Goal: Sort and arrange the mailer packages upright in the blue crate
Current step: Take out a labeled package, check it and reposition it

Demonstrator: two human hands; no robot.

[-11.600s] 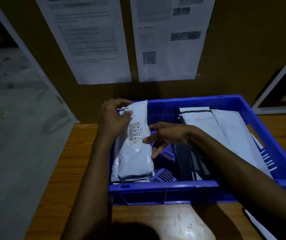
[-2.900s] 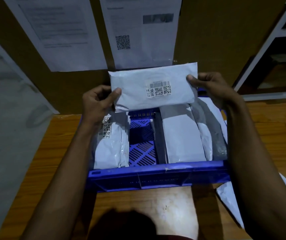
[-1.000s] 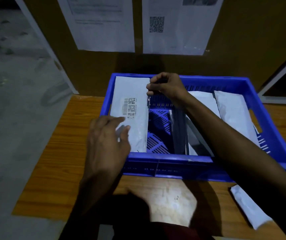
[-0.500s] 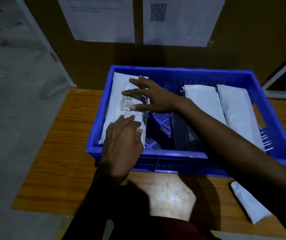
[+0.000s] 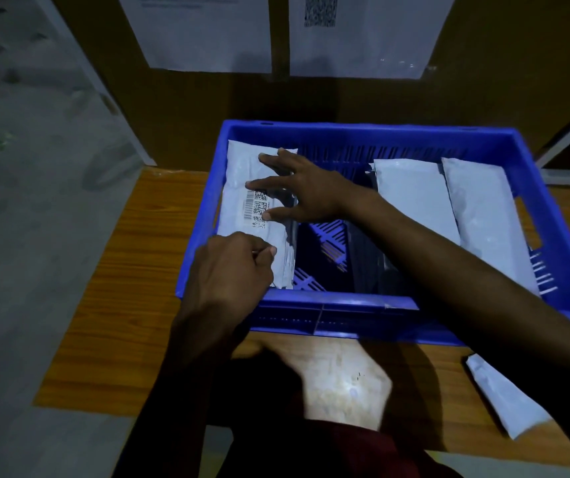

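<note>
A blue crate (image 5: 339, 317) sits on a wooden table. At its left end a white mailer with a barcode label (image 5: 242, 181) leans against the left wall, on top of other mailers. My right hand (image 5: 297, 191) lies on it with fingers spread straight, pressing it leftward. My left hand (image 5: 232, 270) rests on the mailer's near end with its fingers bent over the edge. Two more white mailers (image 5: 414, 198) (image 5: 480, 208) lean at the crate's right side, with dark mailers between them and the bare crate floor.
A loose white mailer (image 5: 504, 398) lies on the wooden table (image 5: 145, 257) at the near right of the crate. A brown board with two paper sheets (image 5: 204, 32) stands behind the crate. The table's left edge drops to a grey floor.
The barcode mailer, held up in both hands earlier, went down into the crate's left end. My right hand moved from its far edge onto its face; my left fingers curled at the near end.
</note>
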